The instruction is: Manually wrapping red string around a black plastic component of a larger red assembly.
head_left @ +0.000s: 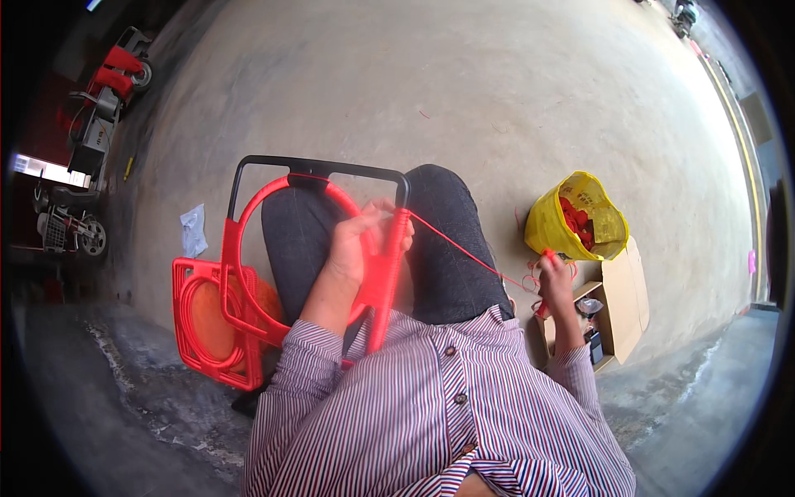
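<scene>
"Where was the work in this picture?"

"On the red frame (385, 286) with the black handle (331, 166), propped upright over the seated person's lap, left of centre."

"And the hands?"

"The left hand (358, 240) grasped the frame's right-hand bar. The right hand (556, 286), well off to the right, was clenched around a small red piece, its shape mostly hidden, with red cord (455, 244) running from it to the bar."

"Which step was that?"

"Winding, in my judgement: coils appeared to cover the upper bar."

"What did the next move call for?"

"A taut cord, I'd judge, and a steady frame while the right hand came round."

"What lay nearby?"

"A second red frame (184, 311) at near left; at right, a yellow bag (542, 224) holding red pieces, beyond an open cardboard box (629, 302)."
</scene>
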The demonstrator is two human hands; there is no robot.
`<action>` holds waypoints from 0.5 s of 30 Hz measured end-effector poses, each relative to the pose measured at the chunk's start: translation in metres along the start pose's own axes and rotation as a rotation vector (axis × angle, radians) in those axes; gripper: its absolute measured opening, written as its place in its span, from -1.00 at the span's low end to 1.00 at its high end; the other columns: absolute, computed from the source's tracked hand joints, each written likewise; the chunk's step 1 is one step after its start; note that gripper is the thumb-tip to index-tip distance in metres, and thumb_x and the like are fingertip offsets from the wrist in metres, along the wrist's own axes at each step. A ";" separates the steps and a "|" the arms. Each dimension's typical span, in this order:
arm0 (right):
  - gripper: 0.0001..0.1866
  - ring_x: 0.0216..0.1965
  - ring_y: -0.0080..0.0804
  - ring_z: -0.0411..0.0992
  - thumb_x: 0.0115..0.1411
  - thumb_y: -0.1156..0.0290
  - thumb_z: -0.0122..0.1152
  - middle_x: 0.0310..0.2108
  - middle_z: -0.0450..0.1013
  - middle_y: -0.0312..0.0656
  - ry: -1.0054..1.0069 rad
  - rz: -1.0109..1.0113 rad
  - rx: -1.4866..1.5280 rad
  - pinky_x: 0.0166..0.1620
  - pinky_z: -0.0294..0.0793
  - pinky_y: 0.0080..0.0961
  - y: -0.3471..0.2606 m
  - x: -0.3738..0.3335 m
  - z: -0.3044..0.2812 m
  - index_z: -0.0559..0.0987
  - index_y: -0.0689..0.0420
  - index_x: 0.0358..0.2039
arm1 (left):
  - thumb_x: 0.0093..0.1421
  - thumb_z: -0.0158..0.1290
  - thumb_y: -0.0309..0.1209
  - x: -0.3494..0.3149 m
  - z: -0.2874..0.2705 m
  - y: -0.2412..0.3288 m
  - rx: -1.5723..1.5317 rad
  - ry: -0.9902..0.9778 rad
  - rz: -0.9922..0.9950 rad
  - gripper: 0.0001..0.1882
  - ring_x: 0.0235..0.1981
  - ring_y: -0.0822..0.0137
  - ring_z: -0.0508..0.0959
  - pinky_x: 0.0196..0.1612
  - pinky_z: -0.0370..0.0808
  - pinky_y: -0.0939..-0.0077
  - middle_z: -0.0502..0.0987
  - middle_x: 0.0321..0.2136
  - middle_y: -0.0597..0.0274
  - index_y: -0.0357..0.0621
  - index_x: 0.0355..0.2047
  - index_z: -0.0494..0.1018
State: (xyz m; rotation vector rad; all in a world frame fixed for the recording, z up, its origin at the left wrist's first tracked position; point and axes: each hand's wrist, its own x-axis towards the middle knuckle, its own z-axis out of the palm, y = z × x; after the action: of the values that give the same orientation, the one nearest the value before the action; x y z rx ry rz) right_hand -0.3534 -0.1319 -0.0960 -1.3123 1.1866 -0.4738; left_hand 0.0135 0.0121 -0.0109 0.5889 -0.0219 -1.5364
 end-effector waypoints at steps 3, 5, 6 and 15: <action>-0.75 -0.61 -0.74 0.15 0.28 0.26 -0.02 -0.54 0.24 -0.47 0.089 0.122 0.198 -0.56 0.15 -0.68 -0.057 0.023 0.007 0.49 0.11 -0.16 | 0.21 -0.09 -0.30 -0.002 0.013 0.001 0.080 -0.001 -0.006 -0.69 -0.27 0.05 0.55 -0.19 0.49 0.30 0.53 -0.29 -0.12 -0.24 -0.13 0.39; -0.75 -0.61 -0.75 0.13 0.27 0.29 -0.01 -0.55 0.24 -0.49 -0.092 -0.053 0.126 -0.57 0.10 -0.71 -0.093 0.042 0.022 0.48 0.10 -0.12 | 0.19 -0.07 -0.26 0.005 0.013 -0.004 0.100 0.034 0.010 -0.64 -0.26 0.05 0.55 -0.15 0.51 0.27 0.52 -0.24 -0.11 -0.28 -0.11 0.38; -0.75 -0.61 -0.75 0.12 0.27 0.30 -0.02 -0.55 0.24 -0.50 -0.163 -0.084 0.116 -0.56 0.09 -0.71 -0.122 0.044 0.041 0.47 0.10 -0.10 | 0.18 -0.05 -0.23 0.005 0.009 -0.004 0.113 0.088 0.044 -0.59 -0.24 0.06 0.55 -0.11 0.52 0.24 0.50 -0.19 -0.10 -0.32 -0.10 0.38; -0.88 -0.55 -0.78 0.19 0.18 0.38 0.19 -0.55 0.29 -0.50 -0.530 -0.185 0.048 -0.49 0.18 -0.75 -0.155 0.025 0.159 0.49 0.12 -0.31 | 0.15 -0.08 -0.23 -0.002 0.019 -0.006 0.216 0.152 0.036 -0.48 -0.20 -0.02 0.57 -0.08 0.52 0.22 0.53 -0.16 -0.14 -0.39 0.02 0.35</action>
State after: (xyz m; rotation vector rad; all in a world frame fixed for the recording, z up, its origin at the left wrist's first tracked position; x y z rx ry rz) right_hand -0.1551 -0.1177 0.0062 -1.4002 0.6148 -0.2578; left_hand 0.0009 0.0080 0.0040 0.8711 -0.0824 -1.4608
